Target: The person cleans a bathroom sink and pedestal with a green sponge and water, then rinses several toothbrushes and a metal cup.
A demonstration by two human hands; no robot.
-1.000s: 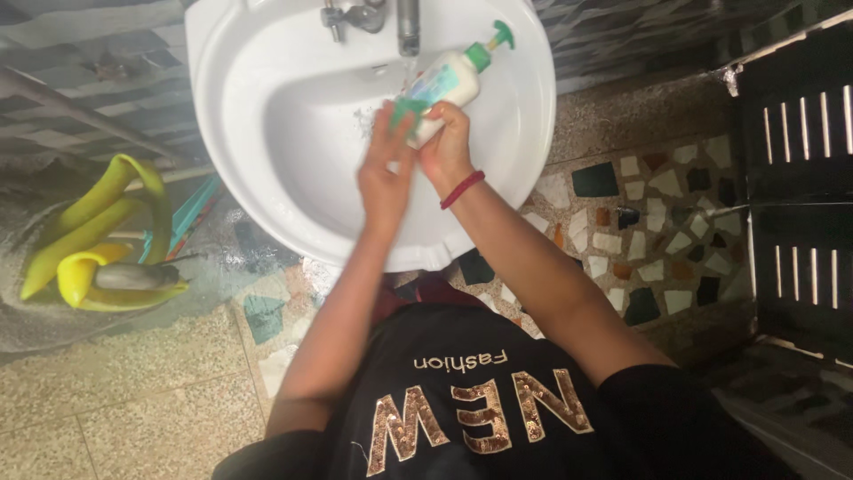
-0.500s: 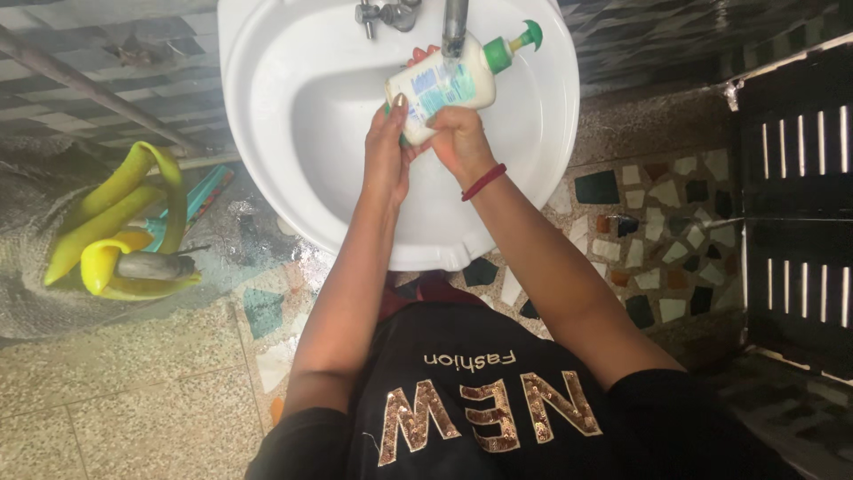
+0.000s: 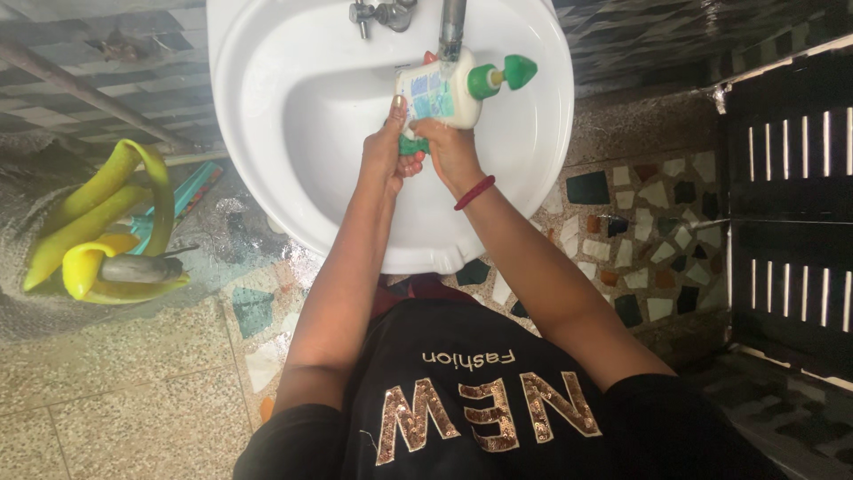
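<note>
A white pump bottle (image 3: 440, 89) with a green pump head (image 3: 502, 75) lies tilted over the white basin (image 3: 293, 107), right under the metal tap (image 3: 451, 25). My right hand (image 3: 451, 153) grips the bottle's lower end; a red band sits on that wrist. My left hand (image 3: 386, 149) presses against the same end from the left, its fingers closed on a small green pad (image 3: 410, 144). Both hands touch each other over the bowl. The bottle's base is hidden by my fingers.
A coiled yellow hose (image 3: 89, 222) with a grey nozzle (image 3: 131, 268) lies on the wet floor at left, beside a teal object (image 3: 182, 197). A black slatted crate (image 3: 791, 204) stands at right. Terrazzo floor (image 3: 640, 222) surrounds the basin.
The bottle has been lifted closer to the tap and turned, so its pump now points right. Both hands have moved up with it and stayed on its lower end.
</note>
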